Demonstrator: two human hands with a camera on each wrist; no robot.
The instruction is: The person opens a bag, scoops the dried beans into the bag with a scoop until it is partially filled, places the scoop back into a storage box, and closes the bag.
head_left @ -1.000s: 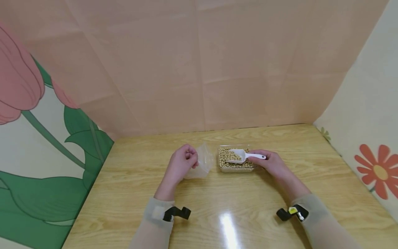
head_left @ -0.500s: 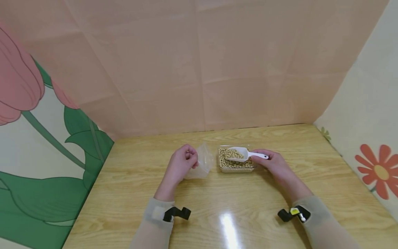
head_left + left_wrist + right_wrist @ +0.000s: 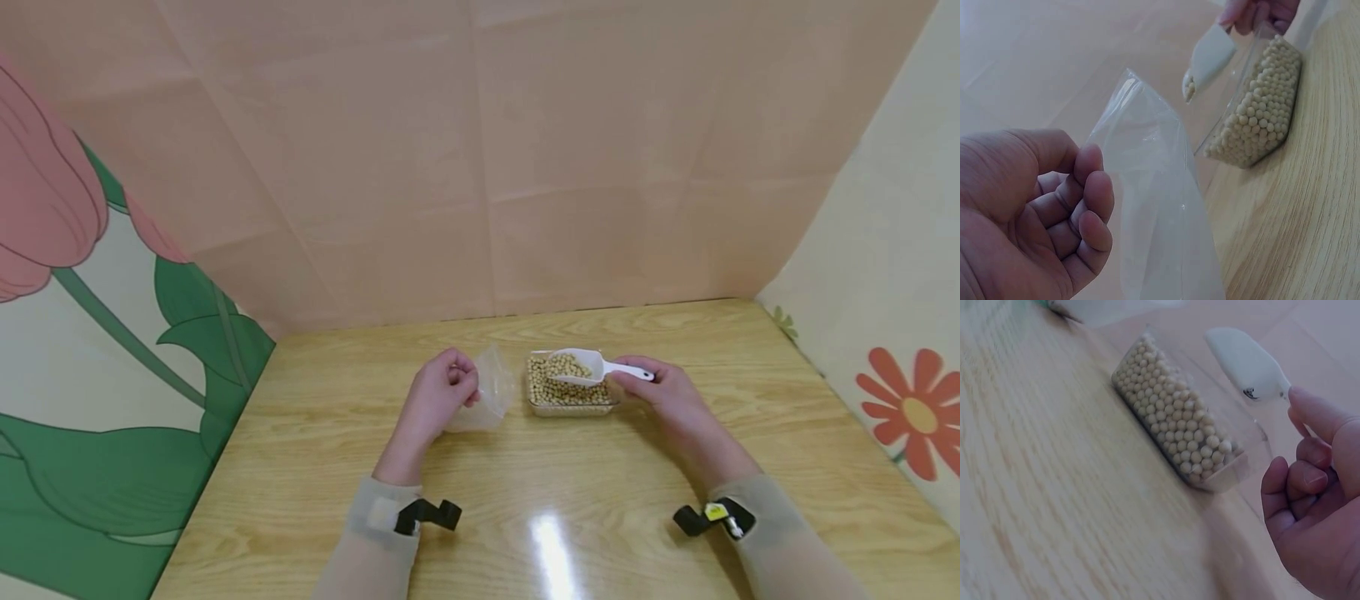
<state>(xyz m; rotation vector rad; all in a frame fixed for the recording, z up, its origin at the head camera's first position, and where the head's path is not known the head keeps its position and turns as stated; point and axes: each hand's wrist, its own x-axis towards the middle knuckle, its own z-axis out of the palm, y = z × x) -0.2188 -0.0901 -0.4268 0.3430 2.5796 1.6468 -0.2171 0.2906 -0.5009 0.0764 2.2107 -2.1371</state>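
My left hand (image 3: 444, 390) pinches the edge of a clear plastic bag (image 3: 1154, 187), which stands upright on the table with its mouth spread. To its right is a clear plastic box (image 3: 573, 409) filled with round, pale soybeans (image 3: 1172, 419). My right hand (image 3: 663, 392) grips the handle of a white scoop (image 3: 590, 367) between thumb and fingers. Soybeans are heaped in the scoop, which hangs just over the box. In the right wrist view the scoop's underside (image 3: 1244, 362) shows above the box rim.
All this stands on a wood-grain table (image 3: 480, 508). Behind rises a pink cloth backdrop (image 3: 480, 167), with a tulip-patterned panel (image 3: 97, 350) on the left and a flower-patterned panel (image 3: 892, 275) on the right. Both forearms carry black camera mounts (image 3: 429, 515).
The scoop has risen out of the soybeans and shifted slightly right and back, carrying a load. The left hand and the bag stay where they were.
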